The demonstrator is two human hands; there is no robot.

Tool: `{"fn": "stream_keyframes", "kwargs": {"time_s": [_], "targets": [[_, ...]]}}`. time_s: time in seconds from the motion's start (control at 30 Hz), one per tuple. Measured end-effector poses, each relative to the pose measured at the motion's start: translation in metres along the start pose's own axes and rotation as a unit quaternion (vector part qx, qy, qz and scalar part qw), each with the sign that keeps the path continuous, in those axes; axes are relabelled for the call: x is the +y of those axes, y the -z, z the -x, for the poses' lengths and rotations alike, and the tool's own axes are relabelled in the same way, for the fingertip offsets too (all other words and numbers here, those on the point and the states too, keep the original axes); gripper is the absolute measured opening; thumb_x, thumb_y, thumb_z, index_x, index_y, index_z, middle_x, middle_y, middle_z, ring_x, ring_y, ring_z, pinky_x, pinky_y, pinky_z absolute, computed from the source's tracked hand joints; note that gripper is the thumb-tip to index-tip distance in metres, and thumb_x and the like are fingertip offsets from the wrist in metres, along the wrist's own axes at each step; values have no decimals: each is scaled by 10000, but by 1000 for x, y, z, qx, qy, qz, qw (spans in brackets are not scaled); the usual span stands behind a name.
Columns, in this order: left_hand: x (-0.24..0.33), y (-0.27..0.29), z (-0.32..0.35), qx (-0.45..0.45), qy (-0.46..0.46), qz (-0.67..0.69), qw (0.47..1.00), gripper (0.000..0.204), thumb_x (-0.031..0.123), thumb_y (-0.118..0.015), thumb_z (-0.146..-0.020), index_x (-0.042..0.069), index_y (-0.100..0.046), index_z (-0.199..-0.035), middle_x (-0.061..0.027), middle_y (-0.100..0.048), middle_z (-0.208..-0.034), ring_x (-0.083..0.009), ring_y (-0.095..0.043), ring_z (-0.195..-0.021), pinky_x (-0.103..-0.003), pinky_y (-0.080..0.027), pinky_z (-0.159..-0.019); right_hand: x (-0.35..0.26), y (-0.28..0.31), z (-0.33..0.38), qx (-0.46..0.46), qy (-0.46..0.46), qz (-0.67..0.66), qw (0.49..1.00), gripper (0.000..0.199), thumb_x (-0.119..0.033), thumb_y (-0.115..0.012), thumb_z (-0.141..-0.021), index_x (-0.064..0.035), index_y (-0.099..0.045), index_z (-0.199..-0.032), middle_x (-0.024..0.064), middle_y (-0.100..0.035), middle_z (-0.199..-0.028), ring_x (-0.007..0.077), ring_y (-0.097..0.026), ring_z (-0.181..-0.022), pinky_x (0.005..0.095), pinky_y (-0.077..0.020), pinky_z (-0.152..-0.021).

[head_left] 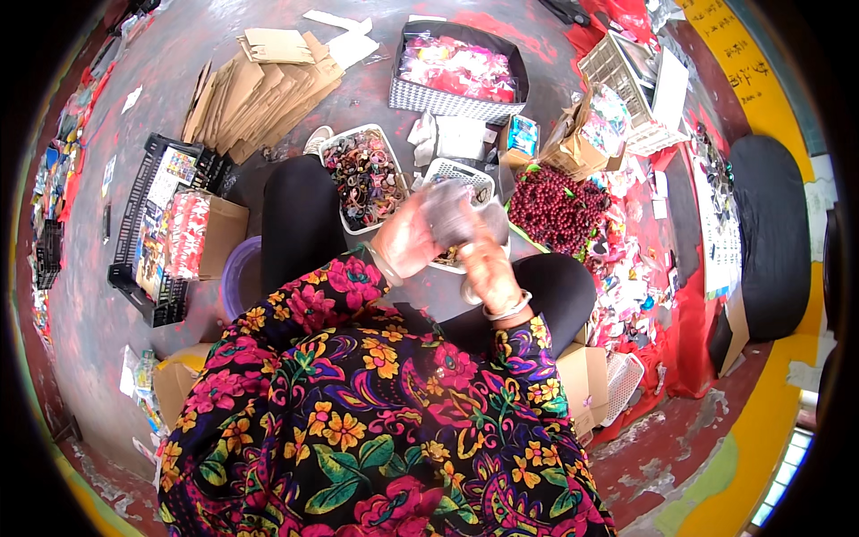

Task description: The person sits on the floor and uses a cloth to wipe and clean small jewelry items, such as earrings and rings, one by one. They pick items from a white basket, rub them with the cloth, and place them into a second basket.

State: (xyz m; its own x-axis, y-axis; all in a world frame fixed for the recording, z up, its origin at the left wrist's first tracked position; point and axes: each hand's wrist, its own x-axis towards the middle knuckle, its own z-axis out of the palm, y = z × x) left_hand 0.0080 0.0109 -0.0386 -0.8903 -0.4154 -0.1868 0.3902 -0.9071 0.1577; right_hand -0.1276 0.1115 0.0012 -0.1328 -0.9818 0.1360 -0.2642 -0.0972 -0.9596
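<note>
A clear plastic bag (450, 213), blurred by motion, is held up between my hands in front of my knees. My left hand (407, 240) has its fingers closed on the left side of the bag. At the lower right of the bag, my right hand (494, 276) pinches it, its fingertips partly smeared. Beneath the hands stands a small white basket (461, 168), mostly covered by them. Left of it is a white tub (400, 161) full of mixed hair ties. To the right lies a green-rimmed tray (537, 243) heaped with dark red beaded pieces (559, 208).
Flattened cardboard (259, 94) leans at the far left. A patterned bin (447, 106) of pink packets stands ahead. A black crate (148, 286) and purple tub (240, 277) are left. Boxes (573, 161), scattered small pieces (631, 295) and a black cushion (769, 237) lie right.
</note>
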Motion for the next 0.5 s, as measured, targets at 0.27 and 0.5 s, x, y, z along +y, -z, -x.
{"fn": "stream_keyframes", "kwargs": {"time_s": [0.27,0.5], "targets": [[3,-10,3,42,-27,5,999,308,254,-395,-890,41,-516,-1078,-92,-596,-985,-196,-598,-868,-345,-488,-783,0,-2,-10,206,-99,-268,936,432,-146,-557,-832,-19,-436,-1227,97,-474,-1221,189,-416,-1151,302,-309,-960],[-51,-10,6,4,-278,-702,656,439,1,-503,-810,-78,-332,-1207,-209,-501,-1069,-246,-520,-1015,-305,-402,-865,69,-17,-8,267,-103,-501,817,342,-170,-556,-810,-26,-471,-1109,118,-513,-1077,218,-502,-971,313,-426,-851]]}}
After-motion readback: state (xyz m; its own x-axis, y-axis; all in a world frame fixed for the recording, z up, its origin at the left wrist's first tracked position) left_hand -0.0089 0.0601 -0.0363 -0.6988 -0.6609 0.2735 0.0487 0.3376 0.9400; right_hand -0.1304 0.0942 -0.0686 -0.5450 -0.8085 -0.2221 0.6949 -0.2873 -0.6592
